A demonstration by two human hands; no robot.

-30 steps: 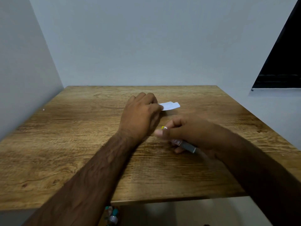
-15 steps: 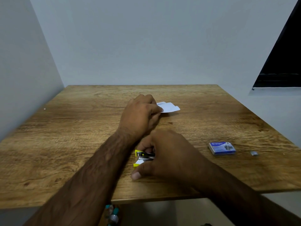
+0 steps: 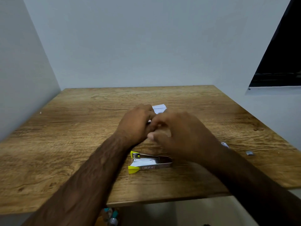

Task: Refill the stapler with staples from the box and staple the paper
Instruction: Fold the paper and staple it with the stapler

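Both hands, left (image 3: 136,123) and right (image 3: 180,136), met over the paper (image 3: 159,108) mid-desk (image 3: 65,144); the stapler (image 3: 149,162) lay open toward the near edge.

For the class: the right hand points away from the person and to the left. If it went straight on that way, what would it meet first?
Most likely the left hand, right in front of the right hand; their fingers seem to meet already, though blur hides the contact. The white paper lies just behind.

Right hand (image 3: 180,136) is blurring w/ motion, fingers indistinct. Paper (image 3: 159,108) is mostly hiding behind both hands, only far corner showing. Staple box (image 3: 225,144), right of the stapler (image 3: 149,162), is hiding under the right forearm except one corner. Small grey bit (image 3: 250,153) farther right: too small to tell.
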